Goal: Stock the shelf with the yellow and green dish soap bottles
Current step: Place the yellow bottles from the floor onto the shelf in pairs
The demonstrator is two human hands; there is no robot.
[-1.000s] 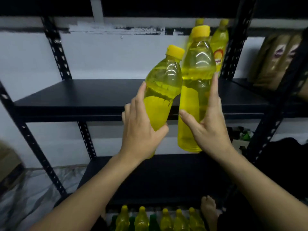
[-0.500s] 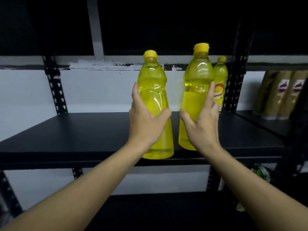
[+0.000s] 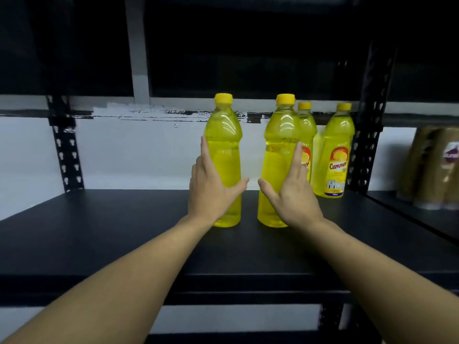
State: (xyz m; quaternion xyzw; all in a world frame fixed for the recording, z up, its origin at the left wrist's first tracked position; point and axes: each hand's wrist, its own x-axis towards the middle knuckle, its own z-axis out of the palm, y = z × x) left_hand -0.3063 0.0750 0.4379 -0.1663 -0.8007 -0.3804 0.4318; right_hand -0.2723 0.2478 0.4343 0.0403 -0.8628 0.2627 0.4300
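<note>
Left hand (image 3: 211, 194) fingers straight along left bottle (image 3: 227, 135), right hand (image 3: 294, 194) along right bottle (image 3: 279, 135)

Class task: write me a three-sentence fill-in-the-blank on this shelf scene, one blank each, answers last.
1. The black shelf carries ____ yellow bottles in all.
2. The left hand touches the left bottle, whose cap is ____.
3. The right hand touches the front right bottle, which stands ____, not tilted.
Missing words: four, yellow, upright.

Left hand (image 3: 213, 194), right hand (image 3: 291, 196), both outstretched.
</note>
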